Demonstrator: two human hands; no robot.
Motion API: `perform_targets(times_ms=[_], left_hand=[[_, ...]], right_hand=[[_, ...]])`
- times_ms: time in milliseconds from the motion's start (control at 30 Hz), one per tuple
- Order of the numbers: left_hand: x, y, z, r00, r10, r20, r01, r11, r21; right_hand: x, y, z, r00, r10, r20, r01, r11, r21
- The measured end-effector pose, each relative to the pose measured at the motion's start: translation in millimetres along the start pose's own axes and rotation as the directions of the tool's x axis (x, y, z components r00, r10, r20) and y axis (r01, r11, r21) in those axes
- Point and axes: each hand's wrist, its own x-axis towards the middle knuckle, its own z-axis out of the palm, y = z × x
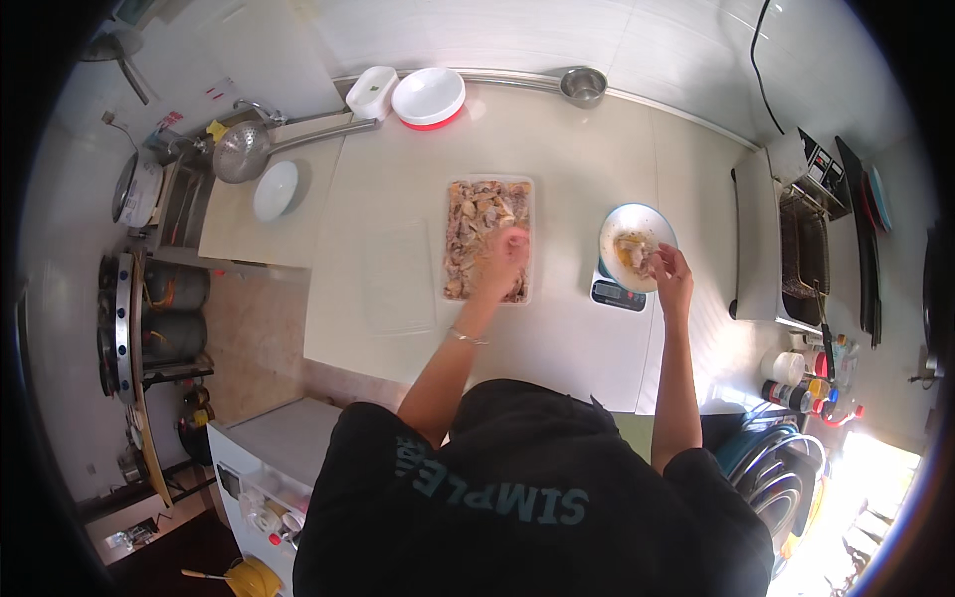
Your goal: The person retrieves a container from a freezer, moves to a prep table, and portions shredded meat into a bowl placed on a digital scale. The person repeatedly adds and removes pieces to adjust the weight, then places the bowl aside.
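Note:
A clear plastic tray [532, 224] full of chopped, pale-brown meat pieces [477, 205], apparently poultry, lies on the worktop before me. My left hand [509, 252] is over the right half of this meat, blurred, its fingertips hard to make out. To the right, a white bowl with a blue rim [610, 224] rests on a digital kitchen scale [618, 295]. Meat pieces [636, 254] and some yellowish liquid are inside the bowl. My right hand [674, 270] reaches over the bowl's right rim, fingertips pinched at the meat.
A flat transparent lid or tray [399, 276] lies left of the meat. White bowls [429, 93], a steel pot [583, 86] and a perforated skimmer [242, 151] sit farther back. At right stand a deep fryer [768, 239] and several bottles [791, 395].

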Motion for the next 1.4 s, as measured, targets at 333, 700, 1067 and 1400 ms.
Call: perform_targets(times_ms=[333,700,1067,1400], left_hand=[[16.5,-55.3,-70.4,0.977,0.151,-0.151,-0.027,0.790,0.613],[21.2,-51.8,-65.9,0.983,0.158,-0.095,-0.039,0.681,0.731],[19.5,-56.9,-67.8,0.985,0.139,-0.098,-0.030,0.710,0.703],[18.5,-56.8,-68.8,0.984,0.149,-0.094,-0.042,0.715,0.698]], right_hand=[[4.3,-55.0,113.1,0.909,-0.286,0.302,0.259,0.957,0.128],[72.4,-93.6,225.6,0.506,-0.510,0.695,0.863,0.316,-0.396],[90.5,-86.9,259.2,0.407,-0.445,0.797,0.896,0.024,-0.444],[97.9,-96.7,257.1,0.509,-0.401,0.762,0.855,0.338,-0.394]])
